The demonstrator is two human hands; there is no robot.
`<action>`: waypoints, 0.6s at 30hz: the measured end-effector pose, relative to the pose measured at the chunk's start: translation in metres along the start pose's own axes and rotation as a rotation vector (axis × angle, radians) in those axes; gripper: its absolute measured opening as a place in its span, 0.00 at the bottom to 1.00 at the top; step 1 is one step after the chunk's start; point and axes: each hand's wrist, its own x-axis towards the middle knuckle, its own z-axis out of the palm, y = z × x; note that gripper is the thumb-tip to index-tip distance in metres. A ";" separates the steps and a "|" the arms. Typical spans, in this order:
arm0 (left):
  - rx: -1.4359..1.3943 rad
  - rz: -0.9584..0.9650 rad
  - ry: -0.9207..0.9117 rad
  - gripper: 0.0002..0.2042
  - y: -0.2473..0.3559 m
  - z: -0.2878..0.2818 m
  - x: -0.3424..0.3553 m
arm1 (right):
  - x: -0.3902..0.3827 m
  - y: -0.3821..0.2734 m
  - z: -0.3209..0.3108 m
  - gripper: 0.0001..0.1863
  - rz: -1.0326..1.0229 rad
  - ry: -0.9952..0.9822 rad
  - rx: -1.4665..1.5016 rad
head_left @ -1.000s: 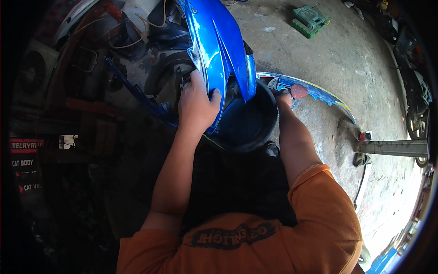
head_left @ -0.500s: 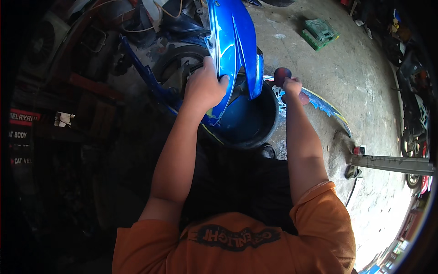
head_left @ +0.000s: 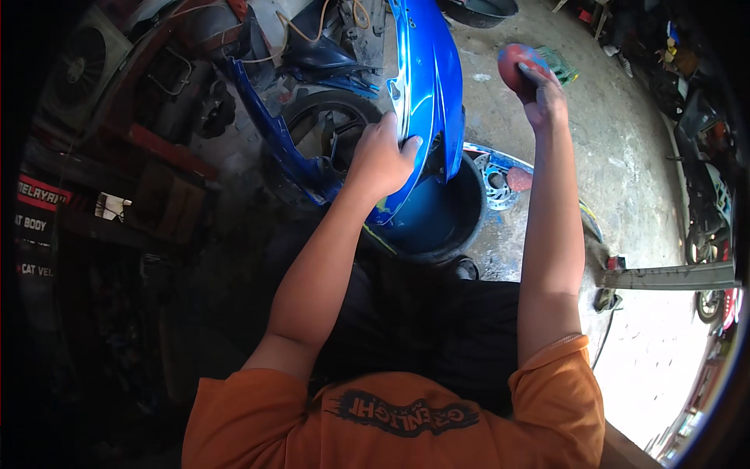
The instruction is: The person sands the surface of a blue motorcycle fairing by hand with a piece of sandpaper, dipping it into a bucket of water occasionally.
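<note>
My left hand (head_left: 380, 160) grips the lower edge of a glossy blue motorcycle body panel (head_left: 437, 86), thumb on its face. The panel stands tilted, its lower end over a dark round tub (head_left: 478, 215) holding bluish liquid. Raised to the right of the panel, my right hand (head_left: 544, 94) is closed on a rounded red pad with blue smears (head_left: 516, 66); its exact kind is unclear. A second, pinkish-red pad (head_left: 519, 179) lies beside the tub, by a patterned body panel (head_left: 498, 186) that my right forearm partly covers.
Left of the tub lie a long blue trim piece (head_left: 269, 129), a wheel (head_left: 332, 129) and black plastic parts (head_left: 332, 59). A green object (head_left: 558, 66) and another dark basin (head_left: 484, 9) sit farther off. A grey beam (head_left: 672, 275) juts in at right.
My right hand has lifted up and away from beside the tub with the red pad, now showing its reddish face. My left hand and the blue panel appear shifted slightly right in view.
</note>
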 end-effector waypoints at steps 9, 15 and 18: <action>-0.206 0.030 -0.163 0.17 0.008 -0.009 -0.012 | -0.127 -0.094 0.070 0.16 -0.331 -0.172 -0.531; -0.331 0.092 -0.247 0.17 0.024 -0.005 -0.024 | -0.206 -0.074 0.054 0.11 -0.525 0.059 -0.975; -0.307 0.067 -0.267 0.17 0.023 -0.006 -0.028 | -0.222 -0.034 0.051 0.11 -0.692 0.102 -1.124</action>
